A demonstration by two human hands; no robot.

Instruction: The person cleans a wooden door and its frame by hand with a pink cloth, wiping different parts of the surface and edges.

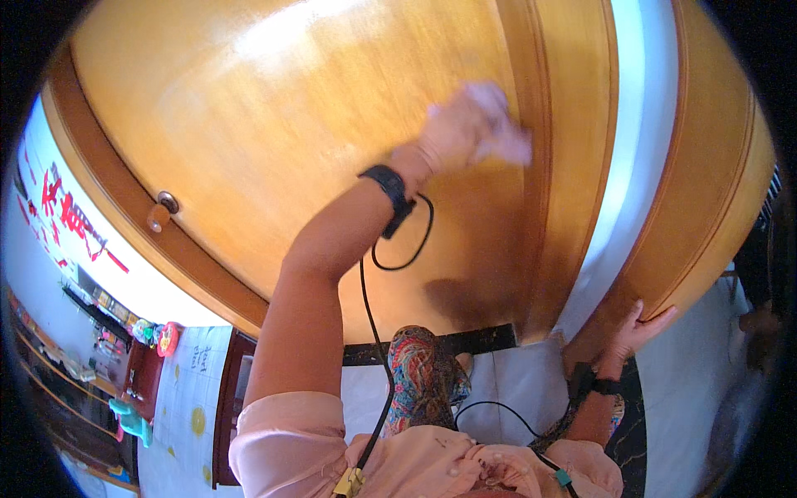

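Note:
My left hand, blurred, is pressed around a pale pinkish cloth against a varnished wooden door, near its right-hand trim. A black strap with a small device is on that wrist, and a black cable loops below it. Lower right, my right hand rests with fingers apart on the edge of a wooden door frame and holds nothing. A black band circles this wrist too.
A round door knob juts out at the left. Beyond the frame, a table with a patterned cover stands near a light green plastic stool. A dark stone threshold crosses the tiled floor. Cables hang near my body.

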